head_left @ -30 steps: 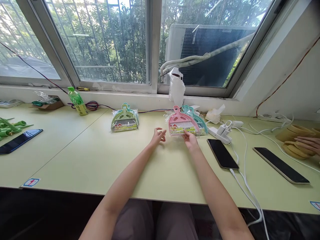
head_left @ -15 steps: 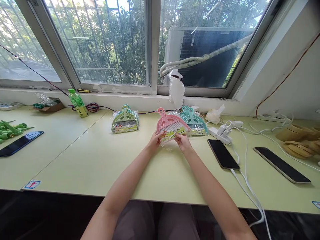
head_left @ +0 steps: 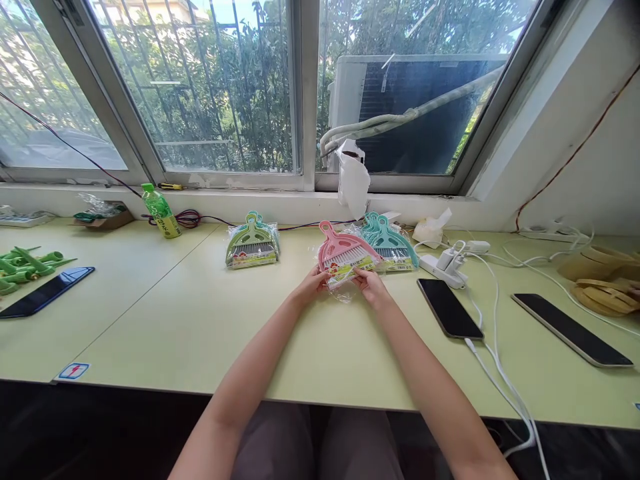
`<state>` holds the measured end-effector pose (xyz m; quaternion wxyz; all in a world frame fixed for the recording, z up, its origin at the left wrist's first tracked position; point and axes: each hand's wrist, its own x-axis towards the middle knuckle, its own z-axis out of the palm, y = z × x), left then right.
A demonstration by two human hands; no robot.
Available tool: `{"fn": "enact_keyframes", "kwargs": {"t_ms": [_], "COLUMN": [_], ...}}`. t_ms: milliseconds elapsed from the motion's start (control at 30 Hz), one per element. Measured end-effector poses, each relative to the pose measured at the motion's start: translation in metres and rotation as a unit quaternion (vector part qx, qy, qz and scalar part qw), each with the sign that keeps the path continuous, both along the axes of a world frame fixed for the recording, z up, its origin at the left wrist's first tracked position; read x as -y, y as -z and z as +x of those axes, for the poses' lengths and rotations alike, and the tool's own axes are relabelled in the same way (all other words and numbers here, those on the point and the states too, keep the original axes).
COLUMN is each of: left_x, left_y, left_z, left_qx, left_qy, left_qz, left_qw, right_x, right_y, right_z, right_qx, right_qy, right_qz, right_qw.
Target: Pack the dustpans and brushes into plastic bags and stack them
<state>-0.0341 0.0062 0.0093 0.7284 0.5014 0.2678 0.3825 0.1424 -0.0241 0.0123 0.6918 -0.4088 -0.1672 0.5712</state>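
We hold the pink dustpan set (head_left: 344, 259) in its clear wrapper just above the table (head_left: 200, 320), in front of us and near the window side. Our left hand (head_left: 311, 285) has its fingers closed on the wrapper's lower left corner, and our right hand (head_left: 369, 283) pinches the lower right edge. We judge the pack light and stiff in the plastic pan, with a thin, slippery, crinkly film around it, so the bottom corners or the handle give the surest hold. We count one pink set in hand, a teal pile (head_left: 387, 243) just beside it whose number we cannot tell, and one green set (head_left: 253, 241) well apart to the left. Two dark phones (head_left: 449, 308) lie to the right, a third phone (head_left: 47, 291) far left, and one green bottle (head_left: 161, 211) stands by the sill.
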Motion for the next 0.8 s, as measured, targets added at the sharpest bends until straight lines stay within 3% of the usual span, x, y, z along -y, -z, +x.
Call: {"fn": "enact_keyframes", "kwargs": {"t_ms": [800], "left_x": [0.001], "left_y": [-0.002], "left_z": [-0.002], "left_qx": [-0.008], "left_qy": [0.035], "left_qz": [-0.003], "left_qw": [0.999], "right_x": [-0.005], "right_y": [0.016], "right_z": [-0.002], "right_qx": [0.034], "right_qy": [-0.008], "right_qz": [-0.001], "right_qw": [0.999]}}
